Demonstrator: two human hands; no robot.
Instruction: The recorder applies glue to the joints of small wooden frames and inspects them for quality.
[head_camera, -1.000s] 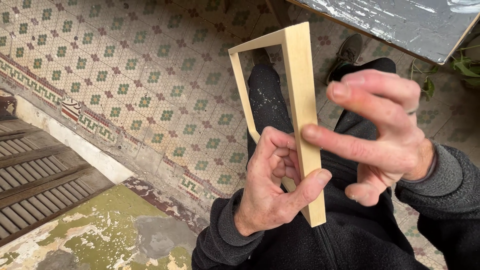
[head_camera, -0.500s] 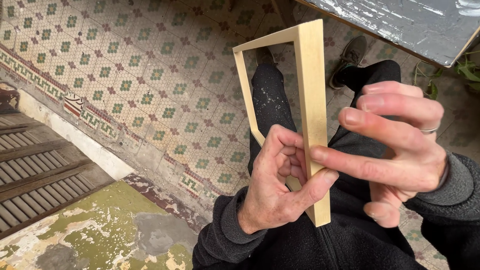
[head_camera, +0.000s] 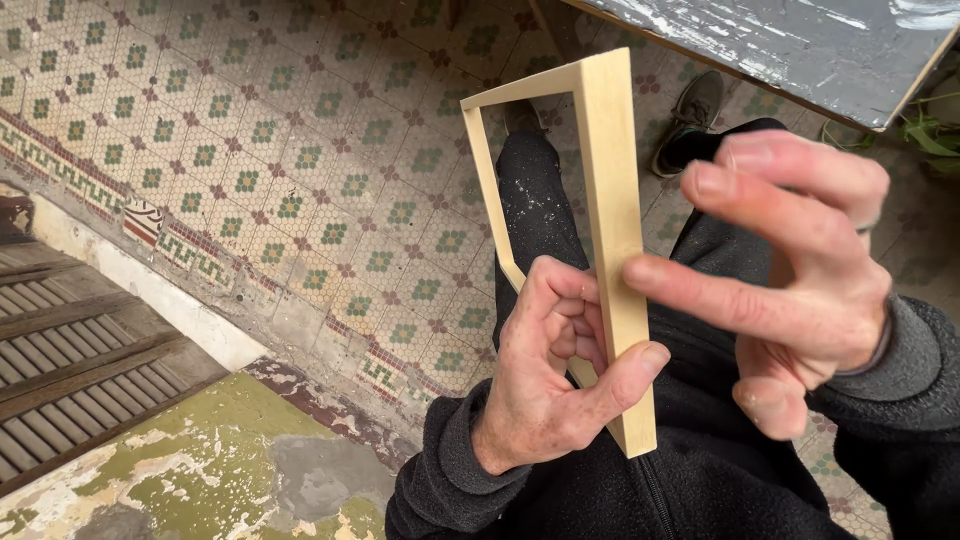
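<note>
Standing beside the person, I note from the head view a pale wooden frame (head_camera: 610, 230) held upright over the lap, seen nearly edge-on. The left hand (head_camera: 560, 385) is clamped on its lower near rail, thumb pressed across the outer face, curled fingers hooked through the opening. The right hand (head_camera: 800, 270) is spread, forefinger tip touching the rail's edge just above that thumb; it grips nothing.

Judgement: the check goes best with the left grip kept firm and low, the forefinger sliding lightly along the edge, the frame not twisting.

Clearances: a dark tabletop (head_camera: 800, 50) overhangs near the frame's top corner, so lifting room is tight. Patterned tile floor (head_camera: 250, 150) lies open to the left; slatted boards (head_camera: 70, 370) are well apart.
</note>
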